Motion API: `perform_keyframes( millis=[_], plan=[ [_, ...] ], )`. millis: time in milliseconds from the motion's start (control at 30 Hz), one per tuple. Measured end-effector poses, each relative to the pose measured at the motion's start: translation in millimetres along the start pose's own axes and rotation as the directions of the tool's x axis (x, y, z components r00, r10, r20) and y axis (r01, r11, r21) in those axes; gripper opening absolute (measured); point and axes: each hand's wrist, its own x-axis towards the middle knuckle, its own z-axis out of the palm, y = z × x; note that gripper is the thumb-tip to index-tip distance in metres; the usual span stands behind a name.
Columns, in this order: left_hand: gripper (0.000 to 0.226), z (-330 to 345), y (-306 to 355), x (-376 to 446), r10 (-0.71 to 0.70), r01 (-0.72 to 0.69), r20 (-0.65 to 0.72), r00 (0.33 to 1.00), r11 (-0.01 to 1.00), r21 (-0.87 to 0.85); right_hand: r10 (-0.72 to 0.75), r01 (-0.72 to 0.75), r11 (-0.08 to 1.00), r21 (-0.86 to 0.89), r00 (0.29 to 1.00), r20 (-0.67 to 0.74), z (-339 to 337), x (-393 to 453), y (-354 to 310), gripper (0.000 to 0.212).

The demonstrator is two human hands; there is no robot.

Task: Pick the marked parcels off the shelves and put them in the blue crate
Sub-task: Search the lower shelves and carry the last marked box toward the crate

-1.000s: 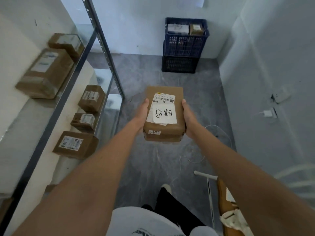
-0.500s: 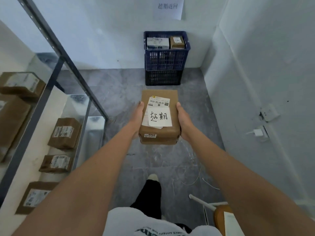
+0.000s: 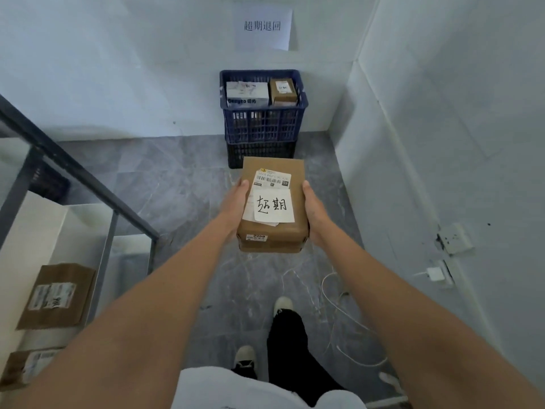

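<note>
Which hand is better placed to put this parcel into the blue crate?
Neither alone: left hand and right hand grip opposite sides of the parcel, and the blue crate is straight ahead. Probably both.

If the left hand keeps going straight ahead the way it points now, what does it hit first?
Probably the black crate under the blue crate, judging by the left hand gripping the marked parcel; open floor lies between, though depth is unclear.

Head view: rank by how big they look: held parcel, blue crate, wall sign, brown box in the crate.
1. blue crate
2. held parcel, close behind, though nearer the camera
3. wall sign
4. brown box in the crate
</note>
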Motion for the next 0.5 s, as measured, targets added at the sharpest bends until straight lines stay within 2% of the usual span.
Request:
perform_keyframes(
  millis=[500],
  plan=[
    [0.045, 58, 99, 194, -0.031, 0.022, -0.070, 0.997, 0.991, -0.131, 0.053, -0.051, 0.998, -0.043, 0.997, 0.051, -10, 174, -153, 0.051]
  ],
)
